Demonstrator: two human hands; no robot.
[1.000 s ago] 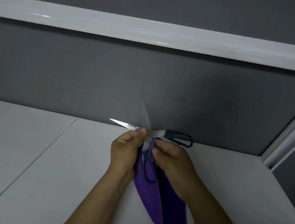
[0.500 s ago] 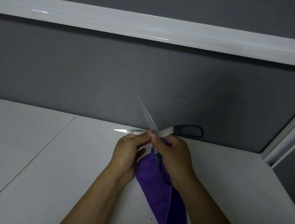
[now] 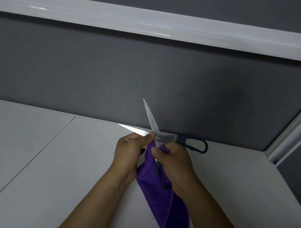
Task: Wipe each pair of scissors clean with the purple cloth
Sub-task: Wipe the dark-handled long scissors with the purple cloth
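So the scissors (image 3: 164, 137) are wide open and held up off the white surface (image 3: 27, 155), right in front of the grey wall panel (image 3: 94, 72). One blade sticks up-left, the other points left. The left grip (image 3: 129, 150) is pinching that left-pointing blade near the pivot. The right grip (image 3: 175, 159) is clenched on a bunched bit of the purple cloth (image 3: 161, 206), which hangs down between the wrists to the surface. One dark handle pokes out right; the other is mostly hidden behind the right grip and cloth. White rail (image 3: 157, 22) up top, white frame (image 3: 295, 128) on the right, a seam (image 3: 51, 141) in the surface on the left.
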